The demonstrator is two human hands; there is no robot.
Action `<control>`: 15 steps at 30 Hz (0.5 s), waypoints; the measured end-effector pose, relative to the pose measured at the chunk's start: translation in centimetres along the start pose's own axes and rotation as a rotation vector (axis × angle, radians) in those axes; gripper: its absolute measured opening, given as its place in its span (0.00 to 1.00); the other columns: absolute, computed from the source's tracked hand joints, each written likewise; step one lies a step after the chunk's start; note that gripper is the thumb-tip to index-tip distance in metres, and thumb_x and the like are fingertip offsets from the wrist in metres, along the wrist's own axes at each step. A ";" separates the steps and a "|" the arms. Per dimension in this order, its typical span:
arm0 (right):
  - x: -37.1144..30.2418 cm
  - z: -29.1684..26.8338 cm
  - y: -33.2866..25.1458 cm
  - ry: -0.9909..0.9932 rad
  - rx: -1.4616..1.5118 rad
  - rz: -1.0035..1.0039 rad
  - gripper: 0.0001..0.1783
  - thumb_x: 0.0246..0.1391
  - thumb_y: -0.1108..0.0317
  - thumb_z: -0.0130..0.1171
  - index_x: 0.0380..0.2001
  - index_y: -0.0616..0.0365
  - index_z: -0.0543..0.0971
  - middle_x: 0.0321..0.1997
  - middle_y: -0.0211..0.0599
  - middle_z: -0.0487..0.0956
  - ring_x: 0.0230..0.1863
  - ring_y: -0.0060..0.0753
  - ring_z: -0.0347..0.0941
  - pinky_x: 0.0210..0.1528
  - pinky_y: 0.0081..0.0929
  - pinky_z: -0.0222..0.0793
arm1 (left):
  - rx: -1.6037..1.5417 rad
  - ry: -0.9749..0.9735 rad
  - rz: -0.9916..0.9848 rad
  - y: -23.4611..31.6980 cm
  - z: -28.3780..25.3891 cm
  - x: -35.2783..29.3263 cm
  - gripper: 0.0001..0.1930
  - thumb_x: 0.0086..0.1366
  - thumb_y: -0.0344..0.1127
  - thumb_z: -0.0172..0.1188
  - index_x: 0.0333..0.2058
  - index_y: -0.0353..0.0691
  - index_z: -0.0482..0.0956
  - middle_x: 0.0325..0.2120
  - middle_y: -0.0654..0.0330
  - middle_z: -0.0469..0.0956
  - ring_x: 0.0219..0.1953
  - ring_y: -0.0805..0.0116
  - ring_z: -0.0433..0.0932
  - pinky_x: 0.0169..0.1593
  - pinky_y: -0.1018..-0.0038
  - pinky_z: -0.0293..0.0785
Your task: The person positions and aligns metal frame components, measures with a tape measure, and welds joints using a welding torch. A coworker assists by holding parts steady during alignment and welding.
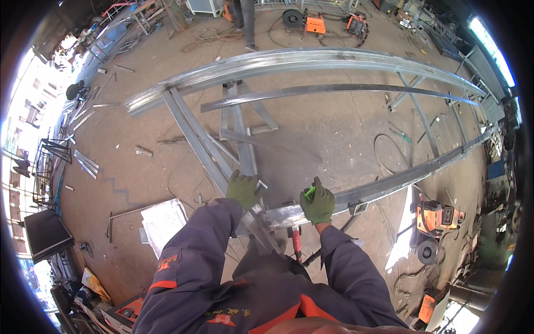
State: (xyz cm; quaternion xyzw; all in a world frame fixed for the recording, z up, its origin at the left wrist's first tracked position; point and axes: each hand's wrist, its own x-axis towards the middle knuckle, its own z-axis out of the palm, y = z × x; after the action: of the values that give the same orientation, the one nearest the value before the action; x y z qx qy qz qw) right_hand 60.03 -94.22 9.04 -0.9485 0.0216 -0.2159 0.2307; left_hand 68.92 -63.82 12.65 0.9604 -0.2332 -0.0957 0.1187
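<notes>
My left hand (243,190), in a dark green glove, curls over a slanting steel tube (214,167) at the near corner of a metal frame. A short silver piece (261,183) shows by its fingertips. Just to the right, my right hand (319,205), gloved alike, closes round a small bright green object (309,192) whose kind is mostly hidden. That hand is over the near steel rail (378,190), close to its left end. Below the rail, between my arms, a red-handled tool (296,242) hangs down.
A long far rail (289,55) and a loose-looking bar (334,88) span the frame. A metal trestle (245,133) stands under its left side. White sheets (164,222) lie on the floor at left. Orange machines (439,217) stand right and far; a person's legs (245,22) show far off.
</notes>
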 end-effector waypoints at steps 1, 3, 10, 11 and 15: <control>0.1 -0.1 -0.1 -0.008 -0.003 0.005 0.44 0.54 0.54 0.78 0.71 0.61 0.76 0.46 0.41 0.91 0.37 0.53 0.85 0.42 0.53 0.81 | -0.002 -0.004 -0.004 0.0 0.0 0.0 0.26 0.78 0.53 0.57 0.63 0.42 0.84 0.53 0.51 0.90 0.63 0.47 0.84 0.82 0.41 0.58; 0.0 -0.4 -0.3 -0.070 0.006 0.053 0.42 0.57 0.56 0.75 0.71 0.62 0.75 0.48 0.45 0.91 0.41 0.56 0.87 0.47 0.54 0.81 | -0.007 -0.006 -0.007 0.1 -0.1 0.0 0.26 0.78 0.53 0.57 0.63 0.42 0.84 0.54 0.51 0.90 0.63 0.47 0.84 0.82 0.41 0.58; 0.2 -0.8 -0.7 -0.094 0.026 0.089 0.41 0.58 0.56 0.74 0.71 0.62 0.75 0.49 0.46 0.91 0.43 0.57 0.87 0.50 0.54 0.81 | -0.035 -0.039 -0.025 0.3 -0.6 0.1 0.26 0.77 0.54 0.59 0.64 0.43 0.84 0.53 0.50 0.90 0.64 0.47 0.83 0.83 0.43 0.55; 0.2 -0.8 -0.7 -0.100 0.022 0.091 0.41 0.58 0.56 0.74 0.71 0.62 0.75 0.49 0.46 0.91 0.43 0.57 0.87 0.50 0.54 0.81 | -0.050 -0.039 -0.034 0.3 -0.7 0.2 0.27 0.77 0.54 0.60 0.64 0.43 0.84 0.53 0.50 0.90 0.65 0.47 0.83 0.84 0.44 0.53; 0.2 -0.8 -0.6 -0.098 0.024 0.094 0.40 0.58 0.56 0.74 0.71 0.61 0.76 0.48 0.46 0.91 0.43 0.57 0.87 0.49 0.55 0.81 | -0.030 -0.013 -0.017 0.4 -0.6 0.1 0.26 0.78 0.54 0.59 0.62 0.43 0.84 0.52 0.50 0.91 0.64 0.47 0.83 0.83 0.43 0.55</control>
State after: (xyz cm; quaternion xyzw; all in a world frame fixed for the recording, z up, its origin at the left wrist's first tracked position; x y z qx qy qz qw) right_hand 59.87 -94.04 10.07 -0.9531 0.0524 -0.1584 0.2525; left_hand 69.02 -64.11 13.28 0.9598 -0.2246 -0.1063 0.1307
